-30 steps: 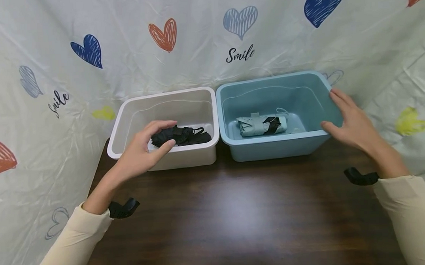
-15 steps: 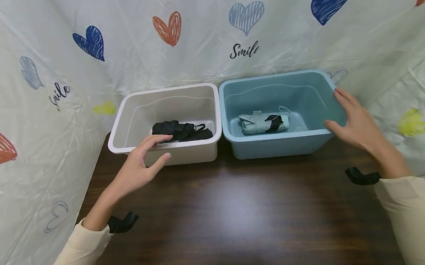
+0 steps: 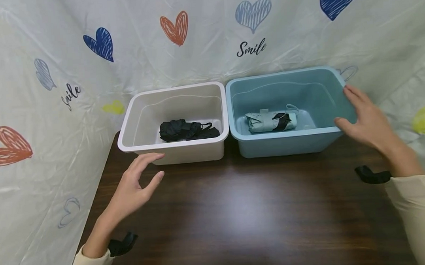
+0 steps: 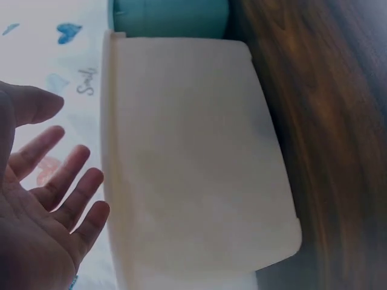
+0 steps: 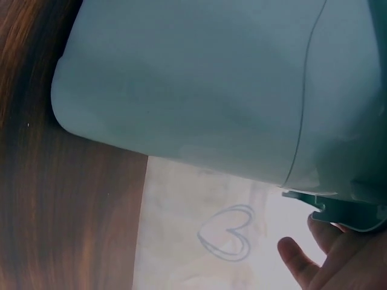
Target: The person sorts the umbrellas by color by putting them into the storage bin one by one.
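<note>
Below the front left corner of a beige bin (image 3: 178, 153), my left hand (image 3: 129, 187) hovers over the table, thumb and fingers spread apart with nothing between them. In the left wrist view its loosely bent fingers stand apart from the bin's wall. A folded black umbrella (image 3: 187, 130) lies inside that bin. My right hand (image 3: 372, 121) holds the right end of a blue bin (image 3: 280, 145), thumb over the rim; the right wrist view shows fingertips (image 5: 296, 257) beneath the rim. Inside it lies a rolled light-blue umbrella (image 3: 263, 122) with a black patch and a wrist loop.
Both bins stand side by side on a dark wooden table (image 3: 244, 210). A white sheet (image 3: 208, 37) with hearts and "Smile" prints hangs behind them and at both sides. A black wrist mount (image 3: 122, 244) sits on each forearm.
My left hand has drawn back from over the black umbrella to in front of the beige bin. My right hand stays at the blue bin's rim. The head view has shifted slightly.
</note>
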